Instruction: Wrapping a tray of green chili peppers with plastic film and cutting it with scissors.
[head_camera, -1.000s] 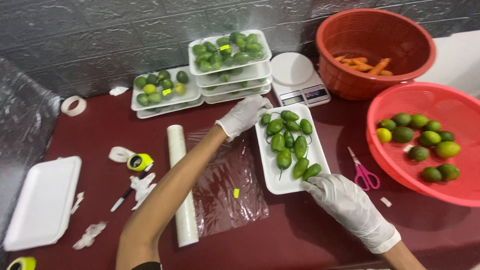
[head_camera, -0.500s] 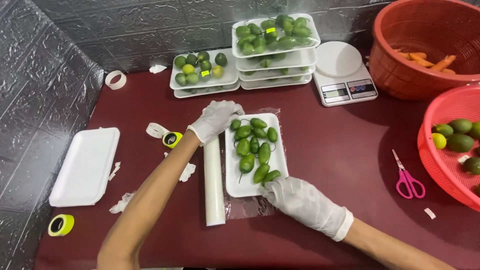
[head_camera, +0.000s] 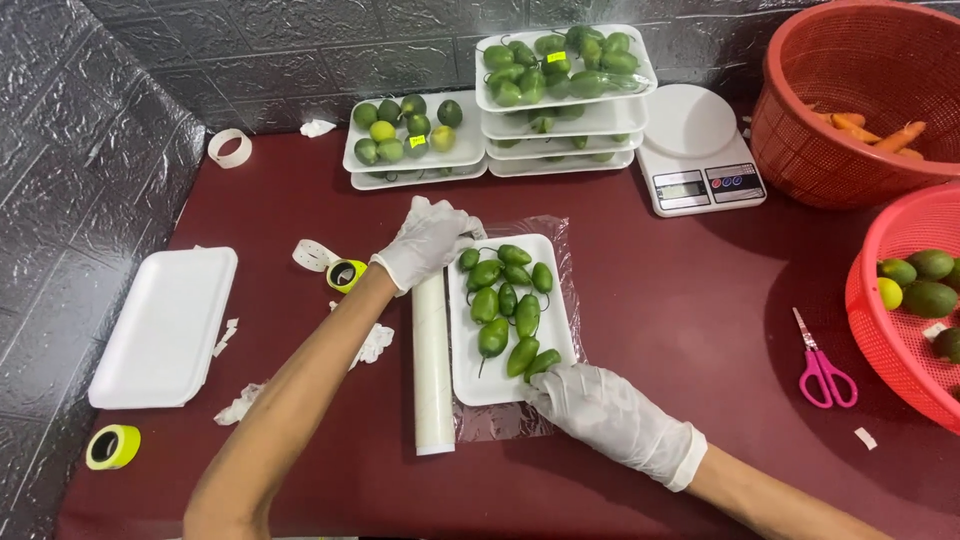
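Left hand (head_camera: 430, 243) grips the far end of the cling-film roll (head_camera: 433, 370), its axis parallel to the pepper tray (head_camera: 468, 375); right hand (head_camera: 600, 410) pinches the tray's near corner.

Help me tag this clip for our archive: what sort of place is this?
Probably a small produce-packing station. A foam tray of green peppers sits on cling film beside its roll, wrapped trays are stacked behind, and a digital scale stands by.
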